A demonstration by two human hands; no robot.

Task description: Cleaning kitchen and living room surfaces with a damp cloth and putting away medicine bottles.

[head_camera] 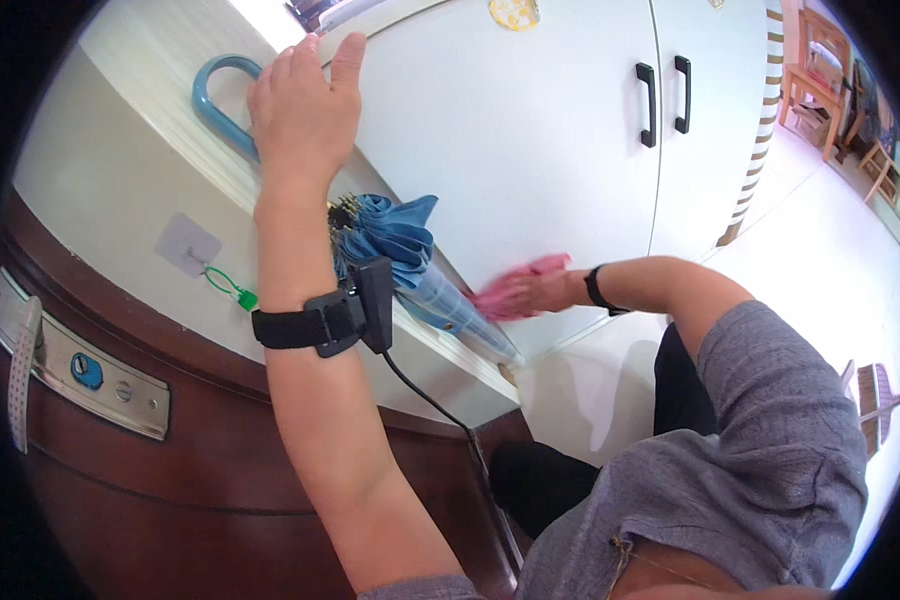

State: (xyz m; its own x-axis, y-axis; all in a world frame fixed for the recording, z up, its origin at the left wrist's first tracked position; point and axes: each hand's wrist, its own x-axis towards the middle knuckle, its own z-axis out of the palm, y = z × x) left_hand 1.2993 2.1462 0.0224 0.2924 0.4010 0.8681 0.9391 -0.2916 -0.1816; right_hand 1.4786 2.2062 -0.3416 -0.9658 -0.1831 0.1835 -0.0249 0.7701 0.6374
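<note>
My right hand (529,294) presses a pink cloth (544,268) against the lower part of a white cabinet door (525,150); hand and cloth are slightly blurred. My left hand (304,109) is raised by the cabinet's upper left edge, thumb apart from the fingers, with nothing visible in it. Whether it touches the cabinet I cannot tell. Behind my left hand and forearm a blue umbrella (386,232) leans between the cabinet and the wall. Its curved handle (214,105) shows left of the hand, and a clear plastic sleeve (457,304) covers its lower part.
Two black handles (646,105) stick out from the cabinet doors. A dark brown door (195,495) with a metal lock plate (120,382) stands at left. On the wall, an adhesive hook (189,244) holds a green tag (246,300). A black cable (427,397) hangs from my left wrist strap.
</note>
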